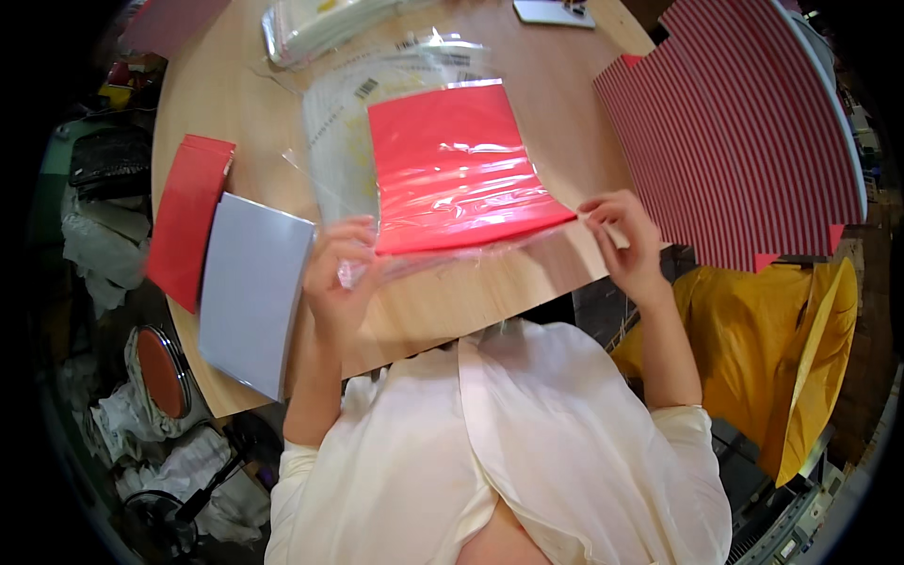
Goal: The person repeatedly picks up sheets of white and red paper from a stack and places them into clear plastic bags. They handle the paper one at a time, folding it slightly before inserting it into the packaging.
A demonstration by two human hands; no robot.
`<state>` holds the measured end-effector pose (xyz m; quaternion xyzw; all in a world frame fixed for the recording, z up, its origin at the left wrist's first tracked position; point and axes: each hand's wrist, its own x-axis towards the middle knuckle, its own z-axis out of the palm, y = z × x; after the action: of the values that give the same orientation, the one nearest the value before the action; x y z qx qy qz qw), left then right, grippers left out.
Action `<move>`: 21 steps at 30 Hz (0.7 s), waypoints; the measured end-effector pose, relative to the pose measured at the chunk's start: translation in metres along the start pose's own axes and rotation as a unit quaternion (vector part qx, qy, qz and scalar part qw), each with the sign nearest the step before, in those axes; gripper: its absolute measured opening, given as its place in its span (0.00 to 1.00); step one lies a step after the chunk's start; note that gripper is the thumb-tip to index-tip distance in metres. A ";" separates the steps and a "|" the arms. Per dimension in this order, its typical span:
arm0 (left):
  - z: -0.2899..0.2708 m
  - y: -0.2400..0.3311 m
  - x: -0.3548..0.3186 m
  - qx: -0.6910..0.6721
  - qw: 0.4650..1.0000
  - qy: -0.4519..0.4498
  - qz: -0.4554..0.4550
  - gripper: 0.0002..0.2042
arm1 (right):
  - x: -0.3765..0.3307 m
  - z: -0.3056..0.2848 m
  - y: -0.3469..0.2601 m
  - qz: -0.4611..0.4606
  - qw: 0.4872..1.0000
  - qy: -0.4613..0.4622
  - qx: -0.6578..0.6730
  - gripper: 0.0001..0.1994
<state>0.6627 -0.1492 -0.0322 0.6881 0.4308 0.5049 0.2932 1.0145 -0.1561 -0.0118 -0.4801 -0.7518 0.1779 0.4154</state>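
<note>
In front of me a red sheet (452, 160) lies inside a clear plastic bag (443, 262), glossy and wrinkled across its near half. The bag's open-looking near edge reaches past the sheet toward me. My left hand (344, 268) is curled at the near left corner, its fingers on the clear film; they are slightly blurred. At the near right corner my right hand (623, 243) pinches the tip of the bag between thumb and fingers. Beneath and behind the red sheet lies a pile of clear printed bags (341, 141).
Red folded pieces (191, 221) and a pale grey-blue stack (254, 292) lie on the left of the wooden table (424, 320). A large striped red stack (734, 141) fills the right. More bags (330, 28) and a phone-like object (554, 12) are at the back. Yellow cloth (763, 348) hangs at right.
</note>
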 end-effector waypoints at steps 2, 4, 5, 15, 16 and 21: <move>-0.011 0.018 0.041 0.037 0.998 0.035 -0.022 0.08 | 0.037 -0.014 -0.013 0.017 0.999 0.031 0.009 0.04; -0.024 0.030 0.086 0.023 0.998 0.058 -0.018 0.07 | 0.083 -0.020 -0.031 0.064 0.990 0.068 0.104 0.03; -0.030 0.035 0.110 -0.010 0.998 0.059 -0.005 0.07 | 0.105 -0.023 -0.037 0.087 0.981 0.084 0.153 0.03; -0.072 0.075 0.233 -0.086 0.985 0.117 0.093 0.07 | 0.229 -0.050 -0.058 -0.085 0.978 0.128 0.139 0.04; -0.073 0.074 0.238 -0.090 0.983 0.123 0.104 0.08 | 0.232 -0.049 -0.060 -0.072 0.976 0.122 0.166 0.04; -0.081 0.067 0.256 -0.063 0.993 0.102 0.021 0.07 | 0.255 -0.040 -0.053 -0.043 0.979 0.095 0.175 0.04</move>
<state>0.6362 0.0456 0.1629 0.6219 0.4115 0.6046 0.2801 0.9665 0.0349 0.1629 -0.3820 -0.6860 0.2429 0.5696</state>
